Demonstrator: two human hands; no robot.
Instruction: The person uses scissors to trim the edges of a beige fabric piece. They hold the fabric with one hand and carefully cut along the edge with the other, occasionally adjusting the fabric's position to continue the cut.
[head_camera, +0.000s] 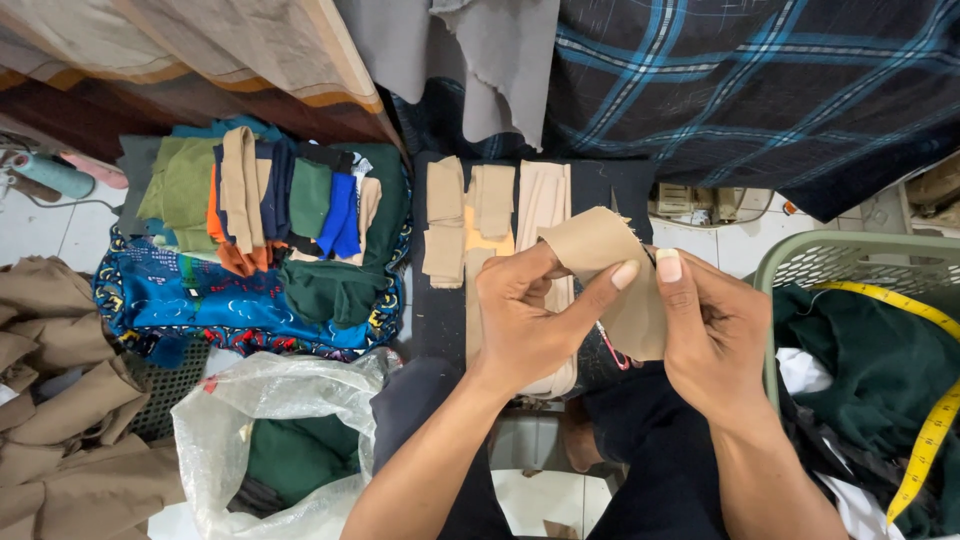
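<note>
Both of my hands hold one small beige fabric piece (612, 262) above a dark board (440, 320). My left hand (530, 315) pinches its lower left part with thumb and fingers. My right hand (712, 335) grips its right edge, thumb on top. Behind the piece, several folded beige strips (470, 215) lie side by side on the board. A red-handled tool (612, 350) shows just under the fabric piece.
A stack of coloured fabric scraps (265, 200) rests on a blue patterned cloth (200, 305). A clear plastic bag (270, 420) holds green cloth. Brown fabric (60, 420) is piled at left. A green basket (860, 262) at right holds dark green cloth and a yellow tape measure (935, 420).
</note>
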